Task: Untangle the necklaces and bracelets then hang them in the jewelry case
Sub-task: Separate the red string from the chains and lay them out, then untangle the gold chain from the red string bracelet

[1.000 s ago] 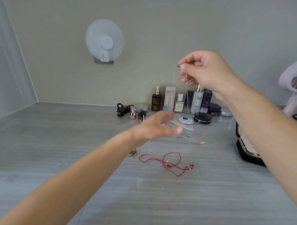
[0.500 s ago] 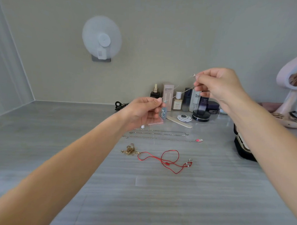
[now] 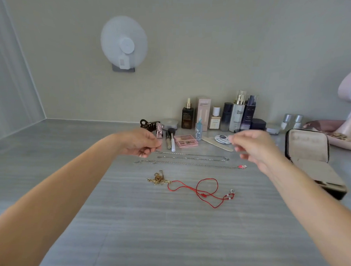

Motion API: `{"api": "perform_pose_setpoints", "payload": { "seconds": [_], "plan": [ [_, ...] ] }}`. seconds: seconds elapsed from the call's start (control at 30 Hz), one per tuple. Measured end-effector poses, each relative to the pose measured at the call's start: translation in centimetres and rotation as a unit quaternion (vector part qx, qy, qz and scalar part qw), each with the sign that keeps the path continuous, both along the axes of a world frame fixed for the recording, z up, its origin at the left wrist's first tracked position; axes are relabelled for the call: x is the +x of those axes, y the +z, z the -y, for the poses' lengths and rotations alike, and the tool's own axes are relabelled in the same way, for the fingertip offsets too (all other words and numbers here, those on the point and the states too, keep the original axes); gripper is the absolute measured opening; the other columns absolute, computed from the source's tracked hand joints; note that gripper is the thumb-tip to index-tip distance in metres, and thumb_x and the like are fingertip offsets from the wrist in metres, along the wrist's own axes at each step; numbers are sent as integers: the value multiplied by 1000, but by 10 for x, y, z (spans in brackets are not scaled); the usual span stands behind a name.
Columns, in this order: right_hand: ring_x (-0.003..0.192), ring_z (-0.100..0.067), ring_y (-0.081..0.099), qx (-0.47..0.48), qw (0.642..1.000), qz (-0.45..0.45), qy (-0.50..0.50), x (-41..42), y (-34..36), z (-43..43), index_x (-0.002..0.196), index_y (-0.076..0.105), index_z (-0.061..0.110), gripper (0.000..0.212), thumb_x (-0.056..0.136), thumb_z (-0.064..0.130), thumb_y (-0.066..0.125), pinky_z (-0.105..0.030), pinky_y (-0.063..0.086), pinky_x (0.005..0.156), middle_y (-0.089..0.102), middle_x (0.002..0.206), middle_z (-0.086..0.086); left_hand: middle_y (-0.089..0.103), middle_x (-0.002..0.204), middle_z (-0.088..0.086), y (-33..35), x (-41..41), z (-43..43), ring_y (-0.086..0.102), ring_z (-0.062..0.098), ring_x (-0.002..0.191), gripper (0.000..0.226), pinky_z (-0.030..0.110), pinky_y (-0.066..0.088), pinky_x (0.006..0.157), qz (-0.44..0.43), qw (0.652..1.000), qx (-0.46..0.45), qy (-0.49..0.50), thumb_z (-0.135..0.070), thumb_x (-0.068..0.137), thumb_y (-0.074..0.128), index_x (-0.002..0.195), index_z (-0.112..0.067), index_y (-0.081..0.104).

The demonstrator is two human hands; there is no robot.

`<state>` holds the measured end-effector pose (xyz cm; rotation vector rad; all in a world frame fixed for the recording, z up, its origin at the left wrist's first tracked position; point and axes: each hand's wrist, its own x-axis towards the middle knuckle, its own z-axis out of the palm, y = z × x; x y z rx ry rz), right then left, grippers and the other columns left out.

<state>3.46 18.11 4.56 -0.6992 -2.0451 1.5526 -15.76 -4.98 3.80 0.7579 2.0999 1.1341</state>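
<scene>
On the bench, nearest, lie a red cord and gold tangle, then three straightened chains. Above them, left hand and right hand pinch; any chain between them is blurred. The open case sits right.

Shiny metal chains lie on the matt, streaked grey table, a red cord at their six o'clock.
</scene>
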Motion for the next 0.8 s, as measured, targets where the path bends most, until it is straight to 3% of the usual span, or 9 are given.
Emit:
{"api": "perform_pose_setpoints", "payload": {
  "seconds": [0.13, 0.3, 0.5, 0.7, 0.8],
  "plan": [
    [52, -11, 48, 96, 992, 76, 22, -3, -34, 4, 68, 65, 13, 13, 77, 19, 71, -20, 33, 45, 60, 61, -3, 46, 56, 0, -21, -2, 2, 41, 8, 45, 20, 18, 38, 47, -54, 994, -99, -12, -17, 93, 52, 77, -8, 62],
    [53, -15, 56, 210, 969, 130, 5, -8, -55, -1, 60, 67, 15, 19, 75, 26, 71, -24, 43, 56, 70, 64, -10, 50, 61, 1, -31, 2, -7, 41, 12, 48, 24, 18, 39, 46, -160, 971, -175, -2, -24, 91, 54, 73, -11, 62],
    [57, -14, 54, 300, 941, 158, -19, -7, -63, -4, 60, 65, 21, 17, 76, 27, 70, -24, 43, 60, 56, 51, 10, 52, 64, 2, -32, 5, -9, 43, 15, 51, 26, 19, 40, 48, -201, 962, -187, 3, -27, 91, 54, 72, -10, 59],
    [63, -19, 58, 350, 920, 176, -31, -9, -68, -9, 61, 67, 14, 18, 75, 25, 69, -26, 44, 58, 67, 62, -4, 55, 65, 8, -33, 8, -2, 47, 18, 53, 21, 21, 41, 50, -251, 951, -179, 19, -24, 87, 60, 77, -5, 61],
    [72, -26, 63, 382, 904, 185, -39, -9, -71, -12, 66, 70, 10, 18, 75, 26, 67, -32, 51, 62, 70, 68, -9, 64, 76, 13, -38, 6, 2, 55, 21, 64, 17, 25, 45, 61, -295, 940, -165, 49, -23, 83, 65, 82, -6, 64]
  ]
}}
